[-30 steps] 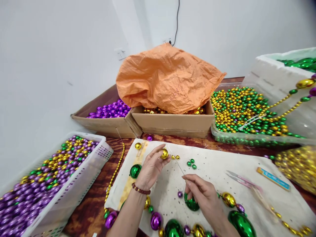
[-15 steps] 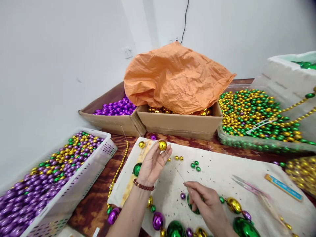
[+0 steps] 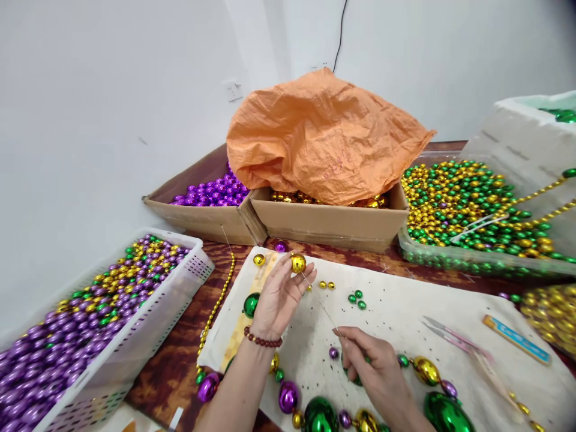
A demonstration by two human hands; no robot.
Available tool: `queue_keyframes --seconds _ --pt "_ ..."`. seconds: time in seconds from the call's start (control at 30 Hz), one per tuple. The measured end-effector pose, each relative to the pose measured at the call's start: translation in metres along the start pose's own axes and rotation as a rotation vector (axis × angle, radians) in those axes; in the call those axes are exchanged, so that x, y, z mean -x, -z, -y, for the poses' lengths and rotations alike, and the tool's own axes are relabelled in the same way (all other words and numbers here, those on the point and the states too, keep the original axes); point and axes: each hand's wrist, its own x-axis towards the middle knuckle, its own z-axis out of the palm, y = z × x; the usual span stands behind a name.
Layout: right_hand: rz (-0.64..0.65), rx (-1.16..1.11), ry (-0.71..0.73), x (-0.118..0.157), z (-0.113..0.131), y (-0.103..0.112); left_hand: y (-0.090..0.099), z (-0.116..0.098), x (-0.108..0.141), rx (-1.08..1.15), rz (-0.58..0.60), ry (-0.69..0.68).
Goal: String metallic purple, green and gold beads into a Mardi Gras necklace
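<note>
Your left hand (image 3: 279, 294) pinches a gold bead (image 3: 297, 263). Your right hand (image 3: 375, 369) pinches the threading needle (image 3: 320, 303). The needle slants up-left, its tip at the bead.

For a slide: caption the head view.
Left hand holds a gold bead on a needle pinched by the right hand.

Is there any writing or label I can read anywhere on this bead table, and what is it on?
No text is legible.
Orange bag: faint reddish marks, too blurred to read.
Blue strip on the cloth: pale print, too small to read.
The gold bead in the left hand and the boxes carry no writing.
</note>
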Motion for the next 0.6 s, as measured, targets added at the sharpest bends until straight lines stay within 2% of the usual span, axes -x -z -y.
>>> queue_keyframes --seconds 0.3,0.43,0.5,0.53,0.6 --pt "-0.009 -0.034 0.046 -0.011 0.007 -0.005 -0.011 0.01 0.016 -0.063 0.033 -0.024" --pt "-0.04 -0.076 0.068 -0.022 0.019 -0.005 -0.015 0.016 0.026 -0.148 0.147 0.075" --pt "-0.065 -0.138 0.075 -0.028 0.024 -0.001 -0.01 0.016 0.025 -0.255 0.188 0.1" --pt "-0.084 -0.181 0.074 -0.031 0.026 0.002 -0.005 0.015 0.022 -0.324 0.169 0.08" --pt "-0.125 -0.274 0.065 -0.036 0.027 0.009 0.01 0.015 0.013 -0.509 0.047 -0.028"
